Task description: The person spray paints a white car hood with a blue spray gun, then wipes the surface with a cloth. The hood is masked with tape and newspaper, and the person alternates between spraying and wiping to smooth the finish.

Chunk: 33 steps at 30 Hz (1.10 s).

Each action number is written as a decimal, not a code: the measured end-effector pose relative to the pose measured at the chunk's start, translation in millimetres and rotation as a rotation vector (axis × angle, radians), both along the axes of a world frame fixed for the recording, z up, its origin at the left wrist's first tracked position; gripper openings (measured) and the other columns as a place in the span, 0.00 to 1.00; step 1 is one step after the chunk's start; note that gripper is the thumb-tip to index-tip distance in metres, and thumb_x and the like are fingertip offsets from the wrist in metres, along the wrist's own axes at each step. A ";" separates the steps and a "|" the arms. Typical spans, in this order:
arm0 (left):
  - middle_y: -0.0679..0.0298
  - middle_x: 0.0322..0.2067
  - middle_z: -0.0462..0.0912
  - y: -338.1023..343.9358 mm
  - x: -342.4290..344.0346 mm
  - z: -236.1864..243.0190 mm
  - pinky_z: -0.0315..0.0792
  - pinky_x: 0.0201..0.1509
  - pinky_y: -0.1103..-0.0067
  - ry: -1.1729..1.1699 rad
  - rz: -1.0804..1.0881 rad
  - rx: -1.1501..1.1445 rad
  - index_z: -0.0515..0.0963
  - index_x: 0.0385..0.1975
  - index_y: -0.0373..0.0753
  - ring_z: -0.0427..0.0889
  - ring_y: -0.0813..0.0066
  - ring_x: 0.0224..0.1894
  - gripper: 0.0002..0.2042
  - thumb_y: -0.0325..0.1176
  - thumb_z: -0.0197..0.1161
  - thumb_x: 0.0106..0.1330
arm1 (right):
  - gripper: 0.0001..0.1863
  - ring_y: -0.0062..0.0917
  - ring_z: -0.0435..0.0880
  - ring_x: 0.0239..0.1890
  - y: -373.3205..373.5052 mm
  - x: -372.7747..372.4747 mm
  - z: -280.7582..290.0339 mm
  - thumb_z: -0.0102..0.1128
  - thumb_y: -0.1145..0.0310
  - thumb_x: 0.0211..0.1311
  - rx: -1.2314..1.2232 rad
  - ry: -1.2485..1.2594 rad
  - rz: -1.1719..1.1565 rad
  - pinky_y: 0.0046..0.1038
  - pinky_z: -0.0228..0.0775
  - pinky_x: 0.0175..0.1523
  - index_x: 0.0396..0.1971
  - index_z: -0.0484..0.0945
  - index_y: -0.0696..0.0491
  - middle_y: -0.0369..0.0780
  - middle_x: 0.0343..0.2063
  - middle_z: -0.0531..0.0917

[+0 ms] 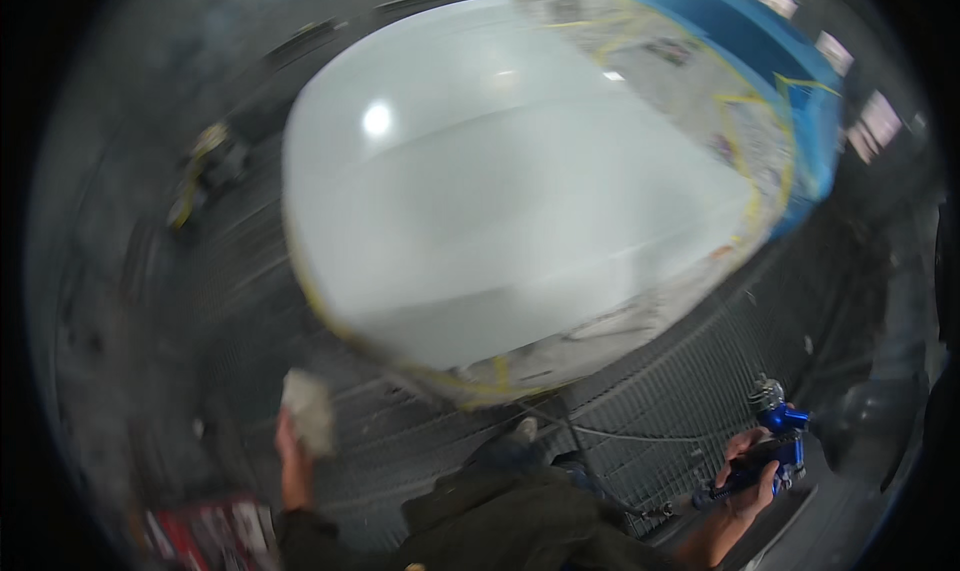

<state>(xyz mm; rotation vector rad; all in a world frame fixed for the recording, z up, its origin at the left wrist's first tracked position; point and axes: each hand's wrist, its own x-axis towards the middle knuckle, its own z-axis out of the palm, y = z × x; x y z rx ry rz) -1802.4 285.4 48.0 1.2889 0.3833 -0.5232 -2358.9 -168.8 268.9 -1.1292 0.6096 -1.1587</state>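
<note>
A pale, crumpled cloth hangs in my left hand at the lower left; motion blurs both. At the lower right my right hand is wrapped round the grip of a blue spray gun. A dark, see-through cup sits beside the gun's body. Ahead of me lies a broad, glossy white car hood, bordered by masking paper and yellow tape. Both hands are apart from the hood.
Blue bodywork curves round the far right. A hose crosses the ribbed floor near my feet. At the left lies something with yellow parts, too blurred to name. Red and white printed material is at the lower left.
</note>
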 end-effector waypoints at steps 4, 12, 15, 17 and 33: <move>0.52 0.60 0.74 -135.4 -69.5 114.7 0.71 0.64 0.63 0.175 -0.261 -0.711 0.64 0.64 0.35 0.77 0.57 0.59 0.25 0.47 0.42 0.78 | 0.32 0.25 0.76 0.34 90.7 9.3 28.0 0.51 0.48 0.71 0.087 0.155 -0.009 0.19 0.73 0.17 0.51 0.65 0.67 0.46 0.37 0.73; 0.52 0.61 0.73 -126.8 -86.7 140.8 0.69 0.66 0.60 0.409 -0.648 -0.942 0.65 0.64 0.33 0.75 0.55 0.62 0.25 0.46 0.47 0.76 | 0.31 0.31 0.78 0.39 306.2 -1.0 25.1 0.55 0.50 0.69 0.167 0.144 -0.275 0.25 0.79 0.18 0.56 0.64 0.63 0.48 0.40 0.74; 0.51 0.53 0.80 -108.4 -108.8 130.4 0.74 0.60 0.64 0.369 -0.980 -0.582 0.75 0.54 0.33 0.81 0.56 0.52 0.20 0.40 0.54 0.69 | 0.30 0.30 0.77 0.40 385.3 1.0 33.9 0.55 0.51 0.69 0.220 0.182 -0.555 0.24 0.78 0.19 0.54 0.65 0.64 0.48 0.41 0.74; 0.54 0.40 0.85 -89.2 -132.7 96.1 0.77 0.50 0.70 -0.333 -1.512 -0.400 0.84 0.38 0.34 0.84 0.62 0.40 0.13 0.35 0.57 0.61 | 0.26 0.27 0.76 0.40 425.9 9.7 47.6 0.51 0.53 0.72 0.199 0.182 -0.663 0.20 0.72 0.18 0.53 0.66 0.63 0.44 0.41 0.75; 0.57 0.43 0.85 238.2 -20.9 -31.9 0.76 0.46 0.58 -0.930 -2.644 0.003 0.84 0.39 0.49 0.83 0.51 0.45 0.17 0.45 0.46 0.67 | 0.24 0.20 0.78 0.42 623.7 239.9 81.3 0.52 0.58 0.73 0.005 0.156 -1.089 0.14 0.66 0.17 0.58 0.66 0.60 0.42 0.46 0.78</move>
